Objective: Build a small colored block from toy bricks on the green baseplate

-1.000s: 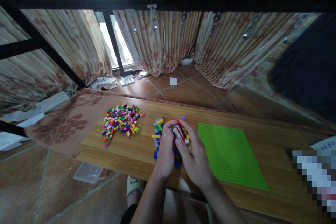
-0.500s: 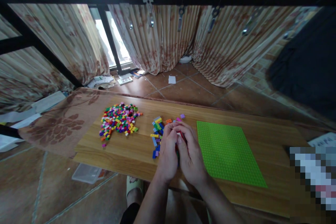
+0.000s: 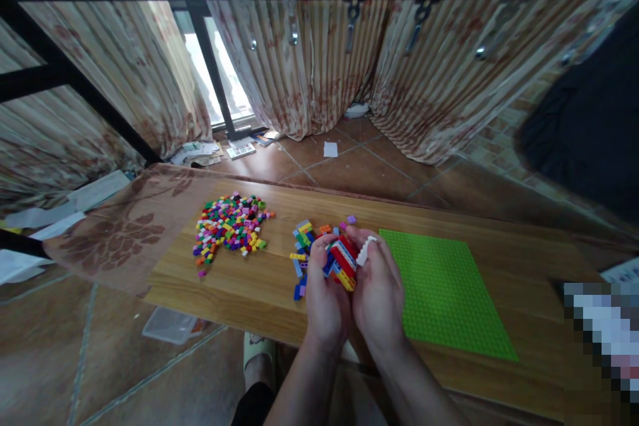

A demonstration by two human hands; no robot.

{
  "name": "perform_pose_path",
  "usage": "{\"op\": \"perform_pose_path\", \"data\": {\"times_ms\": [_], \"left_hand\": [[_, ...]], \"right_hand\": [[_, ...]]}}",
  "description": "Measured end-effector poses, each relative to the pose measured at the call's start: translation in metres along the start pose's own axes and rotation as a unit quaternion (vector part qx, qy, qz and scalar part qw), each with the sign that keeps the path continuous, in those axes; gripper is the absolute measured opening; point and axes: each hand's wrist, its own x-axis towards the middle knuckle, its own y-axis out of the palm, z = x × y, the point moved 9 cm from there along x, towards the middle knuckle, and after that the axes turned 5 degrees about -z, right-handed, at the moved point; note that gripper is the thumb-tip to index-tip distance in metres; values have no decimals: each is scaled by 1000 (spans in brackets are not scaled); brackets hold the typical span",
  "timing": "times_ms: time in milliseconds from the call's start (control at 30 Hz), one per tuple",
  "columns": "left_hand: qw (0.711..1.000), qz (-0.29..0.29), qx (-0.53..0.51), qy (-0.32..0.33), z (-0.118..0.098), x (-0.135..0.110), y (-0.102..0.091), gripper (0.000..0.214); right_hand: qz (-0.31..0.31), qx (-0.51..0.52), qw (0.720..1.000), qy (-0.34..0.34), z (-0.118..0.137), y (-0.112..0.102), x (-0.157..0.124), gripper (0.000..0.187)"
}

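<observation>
Brick cluster [image 3: 342,263], red, yellow and blue, sits at centre frame above the bench's [image 3: 239,286] near edge, cupped between your palms. Your left hand [image 3: 324,299] closes its grip on the cluster's left side. Your right hand [image 3: 379,293] clamps the other, a white piece [image 3: 366,249] at its thumb. By the look of it, you are working on the cluster in hand, with the loose bricks [image 3: 302,246] just beyond and the green baseplate [image 3: 439,289] to the right.

The head camera looks forward and down, close over the left hand [image 3: 324,296], right hand [image 3: 382,289] and table [image 3: 234,286].
</observation>
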Motion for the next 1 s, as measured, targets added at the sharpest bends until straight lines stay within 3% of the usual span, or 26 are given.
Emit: {"op": "perform_pose_path", "data": {"times_ms": [133,267,500,633,800,900,1000], "left_hand": [[999,27,36,25,-4,-1,6,30],[994,61,76,45,-9,-2,9,33],[973,40,203,97,-17,-7,4,32],[983,24,163,78,-12,-8,5,34],[996,50,40,61,-9,-6,12,32],[984,79,117,111,-19,-10,15,30],[950,89,238,182,-30,-17,19,29]], "right_hand": [[13,64,995,76,-11,5,-2,34],[30,11,999,30,3,9,-4,36],[-18,-35,999,-14,13,0,-4,18],[-48,-20,998,39,4,-7,0,21],[-64,148,977,142,-10,-3,-1,22],[-26,175,970,166,-8,6,-3,29],[-6,133,976,174,-5,9,-5,30]]}}
